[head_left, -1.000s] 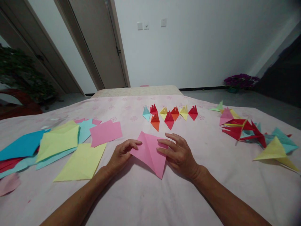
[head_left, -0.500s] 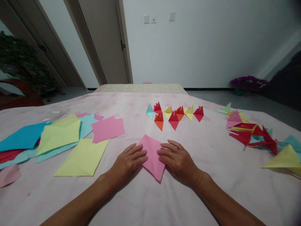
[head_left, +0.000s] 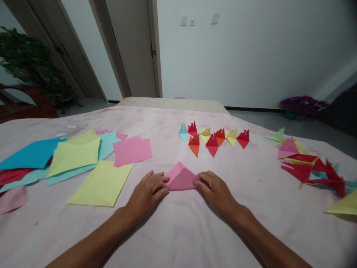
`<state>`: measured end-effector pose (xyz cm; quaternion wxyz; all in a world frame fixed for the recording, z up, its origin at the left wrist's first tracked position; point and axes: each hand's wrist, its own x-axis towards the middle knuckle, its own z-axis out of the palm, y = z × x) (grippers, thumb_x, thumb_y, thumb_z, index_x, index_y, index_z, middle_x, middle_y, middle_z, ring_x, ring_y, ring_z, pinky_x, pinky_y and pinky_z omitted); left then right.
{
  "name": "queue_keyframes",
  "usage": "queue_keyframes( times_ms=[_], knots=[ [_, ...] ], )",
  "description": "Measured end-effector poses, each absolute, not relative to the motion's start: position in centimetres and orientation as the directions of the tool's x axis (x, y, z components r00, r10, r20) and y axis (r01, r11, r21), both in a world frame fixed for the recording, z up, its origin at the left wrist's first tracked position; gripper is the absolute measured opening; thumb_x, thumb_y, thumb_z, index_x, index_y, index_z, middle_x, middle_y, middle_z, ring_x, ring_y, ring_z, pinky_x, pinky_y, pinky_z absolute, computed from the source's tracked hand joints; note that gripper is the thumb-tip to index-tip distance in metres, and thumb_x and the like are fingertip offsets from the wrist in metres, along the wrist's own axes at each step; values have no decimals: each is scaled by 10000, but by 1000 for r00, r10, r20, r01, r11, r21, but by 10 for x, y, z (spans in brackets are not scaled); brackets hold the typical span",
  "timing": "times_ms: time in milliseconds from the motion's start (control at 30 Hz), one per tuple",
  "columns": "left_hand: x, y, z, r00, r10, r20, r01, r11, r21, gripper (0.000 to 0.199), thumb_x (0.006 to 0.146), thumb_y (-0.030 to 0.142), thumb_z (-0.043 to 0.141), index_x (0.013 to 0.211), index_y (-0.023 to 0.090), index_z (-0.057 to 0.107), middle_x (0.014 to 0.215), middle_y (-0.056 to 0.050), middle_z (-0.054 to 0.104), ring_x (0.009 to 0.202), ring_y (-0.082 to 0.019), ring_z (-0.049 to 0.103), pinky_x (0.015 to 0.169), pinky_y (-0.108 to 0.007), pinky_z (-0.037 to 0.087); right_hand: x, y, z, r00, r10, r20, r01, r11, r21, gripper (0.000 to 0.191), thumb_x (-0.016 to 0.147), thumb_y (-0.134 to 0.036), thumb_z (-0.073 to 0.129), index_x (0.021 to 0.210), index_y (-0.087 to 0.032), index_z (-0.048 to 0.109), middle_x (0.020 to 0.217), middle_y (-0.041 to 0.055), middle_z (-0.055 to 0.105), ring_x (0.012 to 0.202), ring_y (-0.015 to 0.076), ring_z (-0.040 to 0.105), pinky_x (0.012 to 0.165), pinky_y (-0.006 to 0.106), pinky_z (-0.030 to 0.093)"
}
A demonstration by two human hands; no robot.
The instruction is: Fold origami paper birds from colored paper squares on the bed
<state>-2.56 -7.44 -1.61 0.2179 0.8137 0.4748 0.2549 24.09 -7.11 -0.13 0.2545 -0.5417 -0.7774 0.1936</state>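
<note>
A person's left hand (head_left: 150,188) and right hand (head_left: 214,188) are bare, each with slender fingers and nails too small to make out clearly, and the 2 uncovered forearms (head_left: 96,236) look smooth, rounded and broad, narrowing toward the wrists (head_left: 124,212).

Here on the cloth (head_left: 178,230), paper (head_left: 180,179) sits between left hand (head_left: 149,190) and right hand (head_left: 216,190), paper birds (head_left: 212,146) behind, sheets (head_left: 80,154) left, a pile (head_left: 298,169) right!
</note>
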Motion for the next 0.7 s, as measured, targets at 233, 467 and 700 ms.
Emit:
queue_keyframes(
  times_ms=[233, 467, 700],
  knots=[
    [-19, -79, -10, 324, 901, 288, 746, -430, 507, 181, 909, 267, 573, 746, 193, 602, 1049, -77, 658, 1004, -244, 598, 911, -453, 479, 234, -57, 3, -270, 959, 87, 857, 281, -431, 283, 969, -360, 467, 766, -210, 595, 747, 7, 622, 724, 157, 563, 645, 267, 348],
    [-20, -79, -9, 296, 918, 264, 793, -390, 468, 190, 797, 325, 723, 762, 196, 588, 1005, -65, 616, 968, -265, 553, 857, -446, 442, 224, -53, 0, -187, 976, 109, 936, 211, -282, 246, 963, -331, 463, 788, -210, 586, 727, 17, 629, 684, 158, 562, 609, 271, 282],
    [-26, -74, -13, 284, 916, 285, 808, -388, 444, 178, 827, 335, 692, 758, 200, 597, 990, -67, 605, 962, -265, 540, 855, -445, 425, 220, -50, -4, -162, 975, 151, 953, 194, -231, 235, 954, -329, 471, 771, -209, 557, 698, 14, 615, 656, 158, 540, 589, 282, 237]
  ],
)
